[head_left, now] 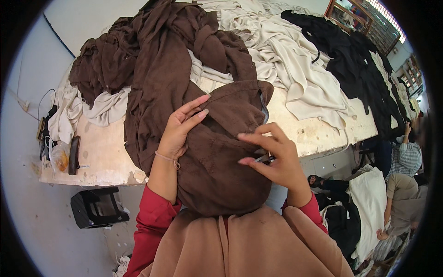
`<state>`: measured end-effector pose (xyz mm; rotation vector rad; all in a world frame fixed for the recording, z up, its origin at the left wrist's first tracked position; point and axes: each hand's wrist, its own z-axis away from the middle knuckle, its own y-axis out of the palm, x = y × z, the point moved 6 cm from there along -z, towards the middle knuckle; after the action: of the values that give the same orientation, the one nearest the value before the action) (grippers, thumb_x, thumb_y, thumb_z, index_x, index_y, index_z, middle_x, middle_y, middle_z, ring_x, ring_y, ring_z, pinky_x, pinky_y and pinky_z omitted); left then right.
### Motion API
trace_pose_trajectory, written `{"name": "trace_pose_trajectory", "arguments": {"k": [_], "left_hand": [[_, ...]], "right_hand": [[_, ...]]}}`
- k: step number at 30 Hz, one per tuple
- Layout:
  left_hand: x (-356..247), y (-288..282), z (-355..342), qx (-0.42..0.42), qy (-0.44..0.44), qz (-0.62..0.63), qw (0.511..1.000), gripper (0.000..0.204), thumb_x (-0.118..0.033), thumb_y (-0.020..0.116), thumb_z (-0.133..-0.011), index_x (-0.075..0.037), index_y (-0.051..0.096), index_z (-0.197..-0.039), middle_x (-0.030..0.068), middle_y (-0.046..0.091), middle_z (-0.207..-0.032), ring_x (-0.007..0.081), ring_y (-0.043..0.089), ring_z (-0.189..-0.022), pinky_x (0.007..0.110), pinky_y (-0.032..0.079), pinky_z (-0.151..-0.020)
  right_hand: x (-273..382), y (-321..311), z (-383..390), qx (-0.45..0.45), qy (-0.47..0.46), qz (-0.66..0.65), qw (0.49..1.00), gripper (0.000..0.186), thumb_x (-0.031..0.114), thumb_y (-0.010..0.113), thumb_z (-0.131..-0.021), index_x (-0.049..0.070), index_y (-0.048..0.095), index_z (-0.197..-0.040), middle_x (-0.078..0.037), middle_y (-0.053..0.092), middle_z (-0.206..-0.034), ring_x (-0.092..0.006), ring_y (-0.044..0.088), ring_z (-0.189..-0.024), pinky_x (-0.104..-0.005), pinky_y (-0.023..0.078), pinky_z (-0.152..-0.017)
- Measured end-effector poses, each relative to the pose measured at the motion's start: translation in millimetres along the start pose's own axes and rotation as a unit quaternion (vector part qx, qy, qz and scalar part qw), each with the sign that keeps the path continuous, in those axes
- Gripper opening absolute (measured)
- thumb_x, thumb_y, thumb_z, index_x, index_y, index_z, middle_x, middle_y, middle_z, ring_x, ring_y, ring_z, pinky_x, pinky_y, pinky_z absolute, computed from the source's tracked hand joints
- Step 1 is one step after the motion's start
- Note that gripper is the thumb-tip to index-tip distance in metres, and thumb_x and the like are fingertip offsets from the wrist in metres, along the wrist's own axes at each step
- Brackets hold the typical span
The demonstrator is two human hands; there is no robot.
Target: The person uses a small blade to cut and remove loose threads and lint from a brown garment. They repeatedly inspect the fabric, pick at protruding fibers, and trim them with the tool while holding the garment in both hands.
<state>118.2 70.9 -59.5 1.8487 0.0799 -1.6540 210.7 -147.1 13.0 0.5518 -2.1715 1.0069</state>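
Observation:
A dark brown cloth garment (221,180) hangs over the table's front edge into my lap, its bulk heaped on the tabletop. My left hand (177,131) is on its left part, thumb and forefinger stretched along a fold, the other fingers partly hidden; it seems to hold the cloth loosely. Over the right side of the garment is my right hand (279,159), thumb and forefinger apart. Small metal snips (265,158) are tucked in that hand, mostly covered by the fingers. A seamed edge of the brown cloth rises beyond both hands.
Cream cloth (304,87) and black cloth (355,64) are piled across the pale wooden table (108,159). A black plastic stool (99,207) stands on the floor at left. At right sit other people (404,194) beside white cloth (369,207).

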Motion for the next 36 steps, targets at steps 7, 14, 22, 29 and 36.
{"name": "trace_pose_trajectory", "arguments": {"k": [7, 14, 22, 29, 36], "left_hand": [[-50, 44, 25, -0.148, 0.344, -0.578, 0.725, 0.041, -0.014, 0.085, -0.077, -0.007, 0.067, -0.114, 0.0073, 0.061, -0.123, 0.0172, 0.060, -0.106, 0.029, 0.047, -0.087], [-19, 92, 26, 0.207, 0.204, -0.342, 0.894, 0.060, -0.017, 0.092, -0.071, -0.005, 0.055, -0.115, 0.0067, 0.063, -0.115, 0.0180, 0.061, -0.108, 0.033, 0.048, -0.095], [-7, 87, 25, 0.279, 0.238, -0.331, 0.869, 0.030, -0.004, 0.085, -0.076, -0.006, 0.074, -0.104, 0.0094, 0.072, -0.115, 0.0232, 0.069, -0.106, 0.034, 0.049, -0.095], [-6, 83, 25, 0.235, 0.222, -0.339, 0.883, 0.047, -0.003, 0.083, -0.075, -0.008, 0.074, -0.121, 0.0100, 0.072, -0.124, 0.0227, 0.068, -0.111, 0.035, 0.052, -0.093], [-4, 84, 26, 0.227, 0.205, -0.316, 0.898, 0.063, -0.001, 0.082, -0.076, -0.009, 0.065, -0.135, 0.0094, 0.066, -0.135, 0.0238, 0.064, -0.120, 0.033, 0.054, -0.093]], "right_hand": [[-19, 7, -6, 0.037, 0.023, -0.041, 0.998, 0.027, -0.004, 0.072, -0.076, 0.007, 0.071, -0.100, -0.006, 0.064, -0.086, -0.0217, 0.064, -0.073, -0.0298, 0.048, -0.065], [-20, -2, -16, 0.004, 0.015, -0.072, 0.997, 0.016, -0.003, 0.071, -0.084, 0.003, 0.066, -0.097, -0.008, 0.064, -0.087, -0.0204, 0.064, -0.074, -0.0302, 0.047, -0.063], [-23, -5, -16, 0.004, 0.009, -0.019, 1.000, 0.021, -0.006, 0.069, -0.082, 0.003, 0.064, -0.100, -0.008, 0.063, -0.088, -0.0199, 0.064, -0.076, -0.0288, 0.048, -0.063], [-22, -25, -6, -0.001, 0.111, 0.035, 0.993, 0.018, 0.014, 0.066, -0.096, 0.003, 0.058, -0.109, -0.004, 0.054, -0.070, -0.0142, 0.050, -0.064, -0.0283, 0.039, -0.061], [-22, -7, 7, 0.117, 0.102, 0.128, 0.980, 0.030, 0.032, 0.058, -0.100, 0.002, 0.058, -0.103, -0.018, 0.064, -0.090, -0.0408, 0.063, -0.081, -0.0470, 0.047, -0.067]]}}
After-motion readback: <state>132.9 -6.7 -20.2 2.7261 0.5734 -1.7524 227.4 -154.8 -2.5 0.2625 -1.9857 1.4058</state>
